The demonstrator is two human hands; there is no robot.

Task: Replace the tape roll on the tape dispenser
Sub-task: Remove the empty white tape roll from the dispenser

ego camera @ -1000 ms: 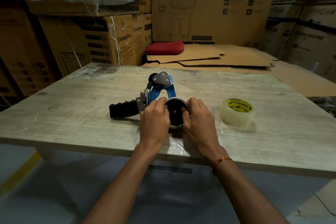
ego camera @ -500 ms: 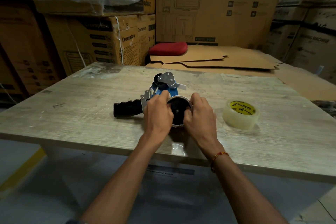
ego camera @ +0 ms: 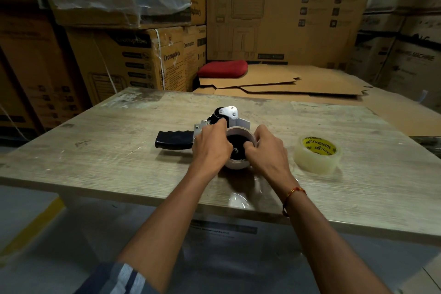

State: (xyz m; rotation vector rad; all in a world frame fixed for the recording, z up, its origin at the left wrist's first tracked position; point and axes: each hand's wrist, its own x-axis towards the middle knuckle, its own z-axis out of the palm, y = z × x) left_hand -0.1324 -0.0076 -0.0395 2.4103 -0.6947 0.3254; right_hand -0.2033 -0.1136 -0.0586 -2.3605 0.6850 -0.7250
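While both hands [ego camera: 238,148] grip it, the round core [ego camera: 239,164] looks papery.

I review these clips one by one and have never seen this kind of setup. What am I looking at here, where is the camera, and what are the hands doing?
No robot here: a person wears a camera on the head, looking down at their own hands. On the wooden table lies a tape dispenser with a black handle. The left hand and right hand both take a grip on the nearly empty white core on its hub. A fresh clear tape roll waits untouched to the right. Cardboard boxes stand behind.
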